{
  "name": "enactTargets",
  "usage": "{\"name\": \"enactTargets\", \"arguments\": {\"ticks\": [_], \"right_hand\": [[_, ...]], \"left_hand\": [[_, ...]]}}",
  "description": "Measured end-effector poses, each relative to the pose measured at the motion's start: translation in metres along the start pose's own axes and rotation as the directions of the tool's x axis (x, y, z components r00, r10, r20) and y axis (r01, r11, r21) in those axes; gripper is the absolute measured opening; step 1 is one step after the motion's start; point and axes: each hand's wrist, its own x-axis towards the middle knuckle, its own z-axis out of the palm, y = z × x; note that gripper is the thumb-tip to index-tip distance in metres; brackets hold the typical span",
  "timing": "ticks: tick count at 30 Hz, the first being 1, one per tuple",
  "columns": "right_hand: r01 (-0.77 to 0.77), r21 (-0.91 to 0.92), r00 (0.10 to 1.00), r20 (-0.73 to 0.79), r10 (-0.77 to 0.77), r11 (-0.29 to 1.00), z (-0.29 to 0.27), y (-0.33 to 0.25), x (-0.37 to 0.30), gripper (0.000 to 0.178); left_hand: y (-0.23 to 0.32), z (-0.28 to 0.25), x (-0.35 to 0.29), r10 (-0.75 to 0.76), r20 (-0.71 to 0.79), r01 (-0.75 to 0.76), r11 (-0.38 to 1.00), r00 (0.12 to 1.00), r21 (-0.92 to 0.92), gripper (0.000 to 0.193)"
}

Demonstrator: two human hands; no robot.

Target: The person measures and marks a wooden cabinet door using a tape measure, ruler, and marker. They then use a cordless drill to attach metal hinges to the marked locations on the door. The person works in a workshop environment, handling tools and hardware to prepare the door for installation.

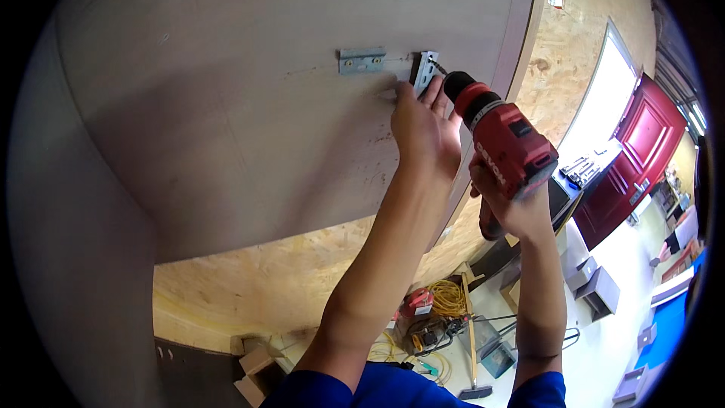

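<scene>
My left hand [427, 127] presses a small slotted metal bracket [427, 74] against a grey panel [257, 106], its fingers at the bracket's lower end. Wrapped round the handle of a red and black cordless drill [513, 140] is my right hand [521, 211]. The drill points up and to the left, and its bit [437, 66] reaches the bracket's face. I cannot tell whether the tip is inside a hole. Left of this bracket, a second metal bracket [362, 61] sits on the panel with two brass-coloured screw heads showing.
Wood-chip board [249, 287] runs below and right of the panel. On the floor lie a coiled yellow cable [447, 298], a broom [474, 391] and an opened cardboard box [258, 370]. Tools rest on a bench [581, 170] near a red door [642, 159]. Another person [683, 228] is far right.
</scene>
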Motion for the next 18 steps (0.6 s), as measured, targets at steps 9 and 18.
{"name": "enactTargets", "arguments": {"ticks": [9, 18], "right_hand": [[0.049, 0.081, 0.997, 0.062, -0.054, 0.996, -0.012, 0.013, 0.0, 0.019], [0.144, 0.116, 0.988, 0.046, -0.15, 0.983, -0.007, 0.024, -0.009, 0.023]], "left_hand": [[-0.001, 0.028, 0.01, -0.004, -0.25, -0.001, 1.0, 0.968, -0.021, 0.028], [-0.006, 0.029, 0.025, 0.049, -0.299, -0.008, 0.99, 0.953, 0.138, 0.024]]}}
